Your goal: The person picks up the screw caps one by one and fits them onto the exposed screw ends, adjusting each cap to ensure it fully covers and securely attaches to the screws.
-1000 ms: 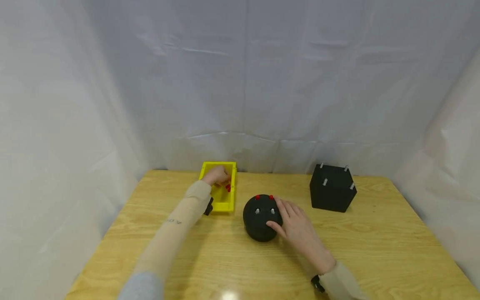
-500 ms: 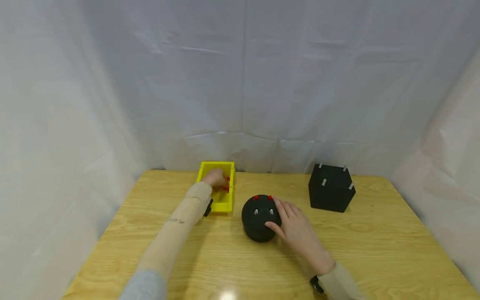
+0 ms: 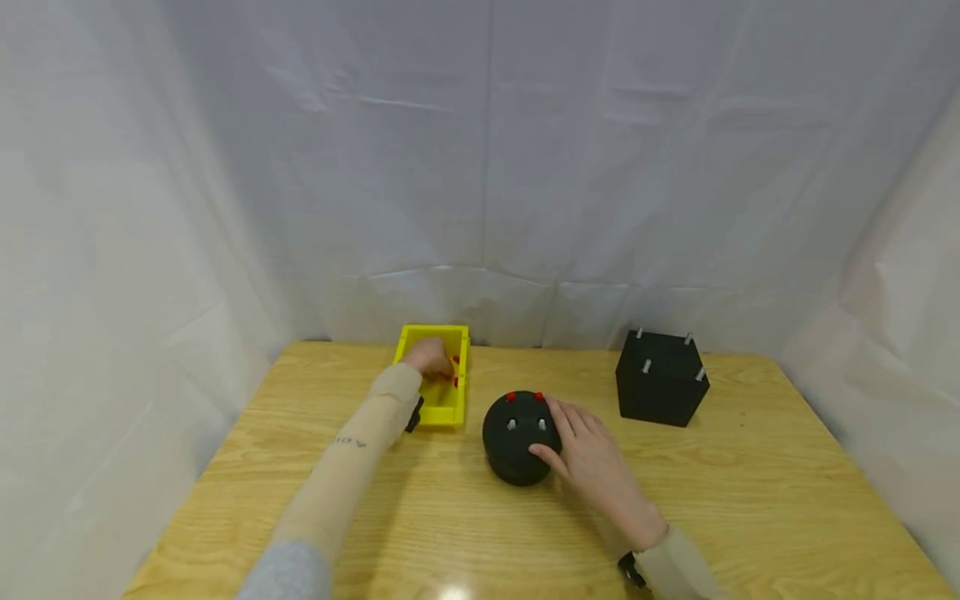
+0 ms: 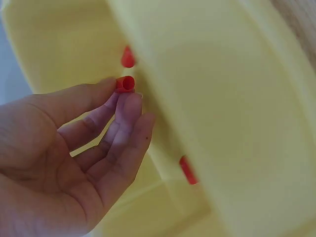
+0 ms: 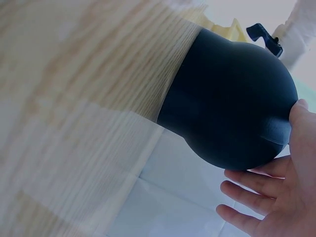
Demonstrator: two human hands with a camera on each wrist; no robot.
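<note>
My left hand (image 3: pixel 429 357) reaches into a yellow tray (image 3: pixel 418 337) at the back of the table. In the left wrist view its fingertips (image 4: pixel 129 101) pinch a small red cap (image 4: pixel 125 84), and other red caps (image 4: pixel 188 170) lie in the yellow tray (image 4: pixel 222 98). A black dome-shaped block (image 3: pixel 517 437) stands mid-table with two red caps (image 3: pixel 512 397) and two bare metal pegs (image 3: pixel 512 424) on top. My right hand (image 3: pixel 581 450) rests against its right side, thumb and fingers spread along the black dome (image 5: pixel 232 108).
A black cube (image 3: pixel 660 379) with several metal pegs on top stands at the back right. The wooden table (image 3: pixel 735 500) is walled in by white sheeting (image 3: pixel 480 167) on three sides.
My left hand has shifted slightly within the tray and now pinches a red cap. The right hand stays on the dome.
</note>
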